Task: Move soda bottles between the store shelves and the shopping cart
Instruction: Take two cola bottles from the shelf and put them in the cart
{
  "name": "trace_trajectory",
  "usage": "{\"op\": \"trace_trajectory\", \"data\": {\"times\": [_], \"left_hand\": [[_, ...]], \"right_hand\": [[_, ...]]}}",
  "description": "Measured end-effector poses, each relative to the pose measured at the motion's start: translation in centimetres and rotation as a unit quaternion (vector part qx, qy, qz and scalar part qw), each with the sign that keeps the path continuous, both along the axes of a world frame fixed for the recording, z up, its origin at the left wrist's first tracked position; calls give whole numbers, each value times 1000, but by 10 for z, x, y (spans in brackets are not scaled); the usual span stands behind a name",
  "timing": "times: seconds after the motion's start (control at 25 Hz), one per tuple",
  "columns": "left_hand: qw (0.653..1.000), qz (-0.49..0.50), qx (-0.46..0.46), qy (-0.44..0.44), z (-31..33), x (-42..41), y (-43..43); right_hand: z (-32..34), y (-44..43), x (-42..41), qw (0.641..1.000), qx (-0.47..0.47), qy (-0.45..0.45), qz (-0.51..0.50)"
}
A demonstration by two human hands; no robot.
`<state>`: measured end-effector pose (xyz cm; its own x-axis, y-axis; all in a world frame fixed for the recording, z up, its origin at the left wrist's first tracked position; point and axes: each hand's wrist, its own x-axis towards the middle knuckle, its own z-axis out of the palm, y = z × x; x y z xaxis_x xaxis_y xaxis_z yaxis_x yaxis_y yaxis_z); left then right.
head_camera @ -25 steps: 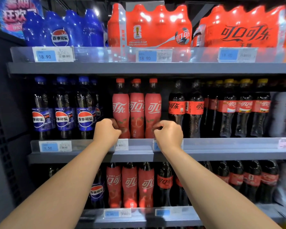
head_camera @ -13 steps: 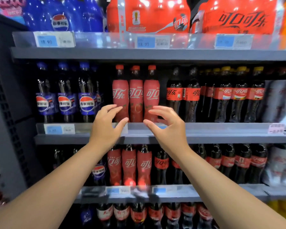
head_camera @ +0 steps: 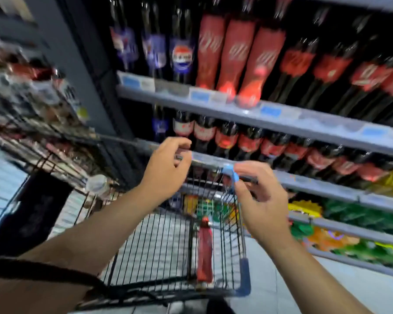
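The view is tilted and blurred. A black wire shopping cart (head_camera: 242, 234) stands below my hands, with one red soda bottle (head_camera: 204, 250) lying inside it along the right wall. My left hand (head_camera: 166, 168) hovers above the cart's far end, fingers loosely curled, holding nothing. Over the cart's right rim, near its blue corner piece, my right hand (head_camera: 256, 196) is also empty, fingers relaxed. Three red-wrapped soda bottles (head_camera: 234, 55) stand on the shelf (head_camera: 304, 118) above, with blue-labelled cola bottles (head_camera: 182, 55) to their left.
Dark cola bottles with red labels (head_camera: 247, 139) fill the lower shelf and the shelf's right side. Green and yellow packs (head_camera: 349, 216) sit on the lowest shelves at right. A wire rack of goods (head_camera: 43, 132) stands at left. Pale floor tiles show under the cart.
My view has swung down and left from the shelf to the cart. Both hands have dropped from the red bottles' shelf to just above the cart, still empty.
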<state>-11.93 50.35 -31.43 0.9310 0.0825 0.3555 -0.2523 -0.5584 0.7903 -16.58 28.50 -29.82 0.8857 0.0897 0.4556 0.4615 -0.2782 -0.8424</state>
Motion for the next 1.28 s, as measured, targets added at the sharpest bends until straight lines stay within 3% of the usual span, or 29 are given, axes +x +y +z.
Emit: {"op": "trace_trajectory", "data": {"times": [0.08,0.24,0.44,0.64,0.76,1.04,1.16,1.28], "left_hand": [[990,14,0,141,-61,-23,-1],[929,-16,32,368,-162,-50,-14],[868,-40,100,485,-261,-41,-47],[805,-12,70,589,-343,-33,-86],[782,-25,112,613,-381,-40,-106],[790,47,109,602,-407,-45,-128],[826,62,90,553,-380,-40,-115],[862,34,-11,506,-322,-32,-90]], "right_hand": [[-58,-1,-26,997,-17,80,-8],[-139,-11,-53,985,-43,168,2],[-195,-39,-57,972,-95,214,-26],[-208,-40,-58,975,-118,185,-38],[-211,-40,-58,974,-123,181,-52],[-214,-36,-56,974,-139,163,-75],[-214,-37,-55,971,-153,162,-81],[-212,-38,-54,971,-140,182,-72]]}}
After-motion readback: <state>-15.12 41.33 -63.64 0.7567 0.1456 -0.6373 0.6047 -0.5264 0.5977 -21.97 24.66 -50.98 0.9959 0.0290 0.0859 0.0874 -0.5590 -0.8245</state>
